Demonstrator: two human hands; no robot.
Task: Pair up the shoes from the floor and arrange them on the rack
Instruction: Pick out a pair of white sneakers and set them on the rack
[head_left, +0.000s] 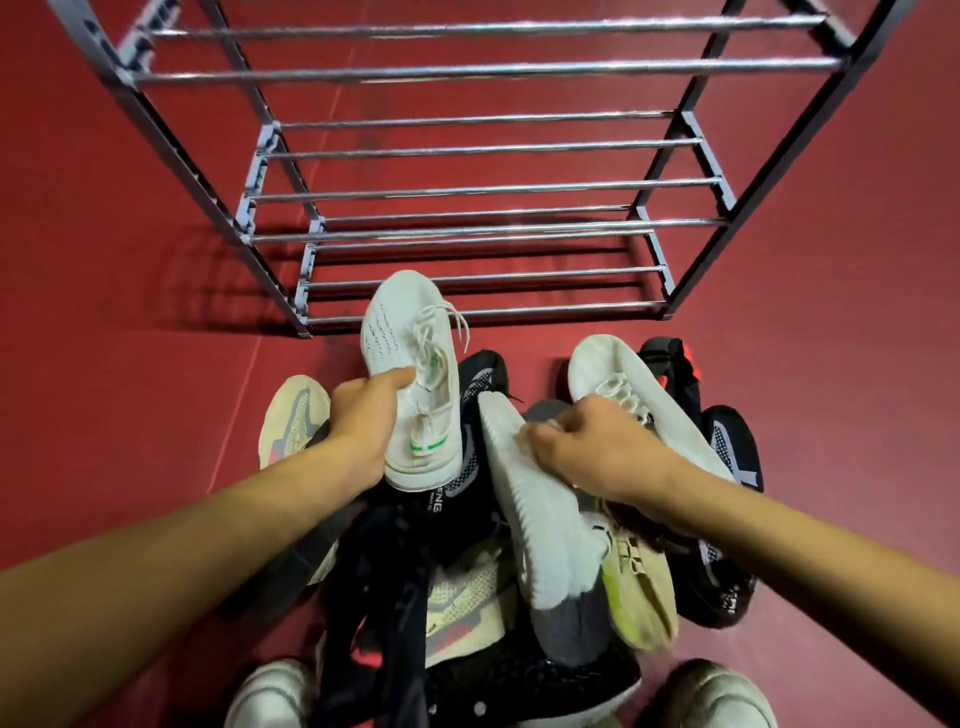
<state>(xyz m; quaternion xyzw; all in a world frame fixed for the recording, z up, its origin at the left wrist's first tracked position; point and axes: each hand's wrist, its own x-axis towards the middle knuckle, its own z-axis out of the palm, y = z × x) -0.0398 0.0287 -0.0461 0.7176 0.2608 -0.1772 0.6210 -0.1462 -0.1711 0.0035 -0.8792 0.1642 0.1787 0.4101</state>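
Note:
A metal shoe rack (483, 150) with bare chrome bars stands on the red floor ahead of me. In front of it lies a pile of several shoes. My left hand (363, 426) grips a white knit sneaker (410, 374) with a green heel mark, lifted above the pile, toe pointing at the rack. My right hand (587, 447) is closed on the edge of a white ribbed-sole shoe (524, 504) lying on its side in the pile. A second white sneaker (639, 395) with laces lies just beyond that hand.
Black mesh shoes (727, 467) sit at the pile's right, a beige and pink sneaker (291, 421) at its left, a yellow-green shoe (644, 597) near the front. Two light shoe toes, one (270, 696) left and one (722, 696) right, show at the bottom edge. Red floor (104, 364) surrounds everything.

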